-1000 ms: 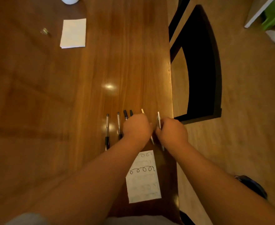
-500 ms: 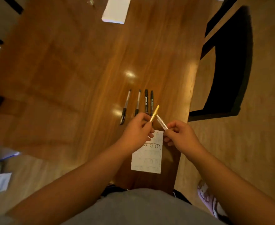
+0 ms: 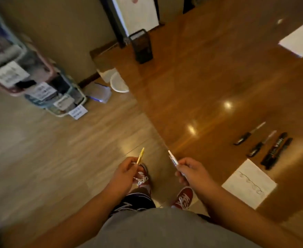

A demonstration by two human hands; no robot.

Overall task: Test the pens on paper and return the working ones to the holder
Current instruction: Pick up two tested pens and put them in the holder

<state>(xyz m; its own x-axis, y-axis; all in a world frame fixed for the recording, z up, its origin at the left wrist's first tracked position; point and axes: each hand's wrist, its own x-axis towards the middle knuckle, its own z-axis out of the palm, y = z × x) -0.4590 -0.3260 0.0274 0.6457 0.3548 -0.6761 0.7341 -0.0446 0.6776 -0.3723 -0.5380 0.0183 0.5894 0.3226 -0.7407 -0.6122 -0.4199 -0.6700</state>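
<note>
My left hand pinches a yellow pen that points up and away, over the floor. A white pen is pinched in my right hand, just off the table's left edge. Several dark pens lie side by side on the wooden table at the right. Below them lies the test paper with black loops drawn on it. A black mesh holder stands upright near the table's far left corner.
A second white sheet lies at the far right of the table. Stacked plastic bins with labels stand on the floor at the left. A white bin sits by the table's corner. My red shoes are on the floor below.
The view has swung left, off the table toward the floor. Both hands lifted their pens from the table and moved apart, away from the paper.
</note>
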